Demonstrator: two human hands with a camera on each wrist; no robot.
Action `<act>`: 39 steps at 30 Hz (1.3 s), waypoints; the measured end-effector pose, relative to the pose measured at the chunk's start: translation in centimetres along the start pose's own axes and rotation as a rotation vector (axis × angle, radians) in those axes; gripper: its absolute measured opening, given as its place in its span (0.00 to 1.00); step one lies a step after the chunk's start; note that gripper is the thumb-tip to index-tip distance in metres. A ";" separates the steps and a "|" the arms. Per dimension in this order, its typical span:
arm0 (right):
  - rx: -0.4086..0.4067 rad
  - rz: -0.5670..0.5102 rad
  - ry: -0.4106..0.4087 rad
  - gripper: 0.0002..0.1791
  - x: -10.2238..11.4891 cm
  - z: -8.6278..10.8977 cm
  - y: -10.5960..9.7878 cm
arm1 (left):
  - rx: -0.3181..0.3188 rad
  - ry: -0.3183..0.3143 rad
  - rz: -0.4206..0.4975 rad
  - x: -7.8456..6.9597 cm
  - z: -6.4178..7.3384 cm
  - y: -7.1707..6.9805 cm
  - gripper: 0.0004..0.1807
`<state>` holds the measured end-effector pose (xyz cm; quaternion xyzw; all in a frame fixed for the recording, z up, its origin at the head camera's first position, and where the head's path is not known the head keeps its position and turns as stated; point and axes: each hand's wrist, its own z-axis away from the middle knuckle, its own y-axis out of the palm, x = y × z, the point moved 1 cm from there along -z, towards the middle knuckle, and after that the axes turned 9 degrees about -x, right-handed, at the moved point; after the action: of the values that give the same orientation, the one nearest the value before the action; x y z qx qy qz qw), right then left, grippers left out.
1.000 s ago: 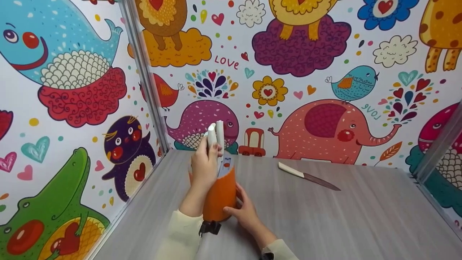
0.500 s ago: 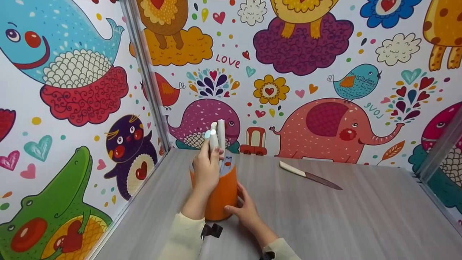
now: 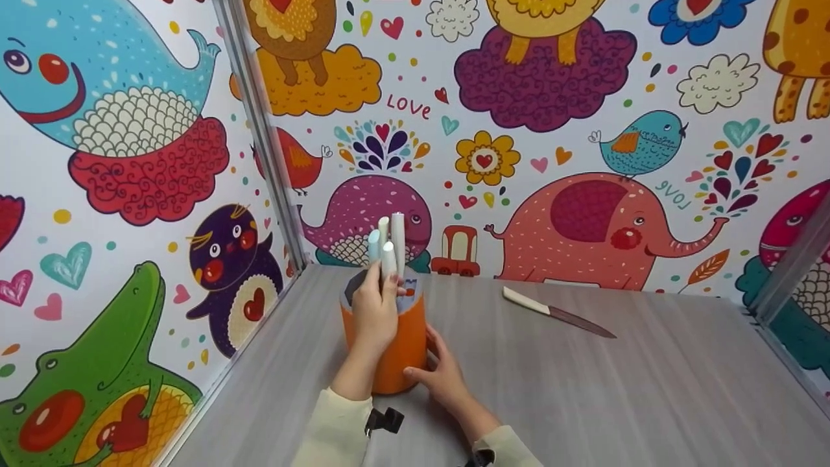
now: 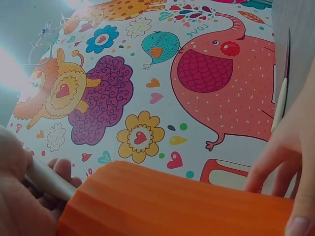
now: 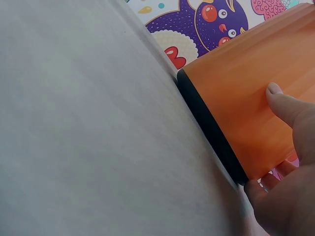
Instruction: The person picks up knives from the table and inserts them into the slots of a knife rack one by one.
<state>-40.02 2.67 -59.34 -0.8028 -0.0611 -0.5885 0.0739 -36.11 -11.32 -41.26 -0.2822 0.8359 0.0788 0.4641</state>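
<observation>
An orange knife holder [image 3: 395,357] stands upright on the table, its black base [image 5: 211,128] showing in the right wrist view. My left hand [image 3: 375,318] is at its top, gripping the white handle [image 3: 388,254] of a knife whose blade is hidden inside the holder. Other pale handles [image 3: 398,237] rise close behind that one, one of them light blue [image 3: 374,243]. Low on the holder's right side, my right hand [image 3: 447,376] holds it, thumb [image 5: 283,101] on the front and fingers around the side.
To the right lies a knife [image 3: 551,311] with a cream handle and a brown blade, flat on the grey table [image 3: 583,395]. Printed panels with cartoon animals enclose the table at the back and sides. A metal post [image 3: 259,130] stands at the back left corner.
The left hand has moved down with the knife, whose handle top now sits lower than the handles behind it. The right hand stays on the holder.
</observation>
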 end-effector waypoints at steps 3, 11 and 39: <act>-0.009 -0.005 -0.006 0.54 0.1 -0.1 0.0 | 0.004 -0.010 -0.002 -0.1 -0.1 0.0 0.18; -0.005 -0.021 0.006 0.55 0.1 0.1 0.2 | 0.029 -0.050 -0.053 -0.2 -0.3 0.0 0.19; -0.009 0.045 0.039 0.54 0.2 0.2 0.1 | -0.482 0.277 0.090 4.5 3.3 -1.7 0.22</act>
<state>-39.78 2.60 -59.16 -0.7926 -0.0390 -0.6026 0.0846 -34.63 -13.21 -46.52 -0.3549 0.8602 0.2565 0.2611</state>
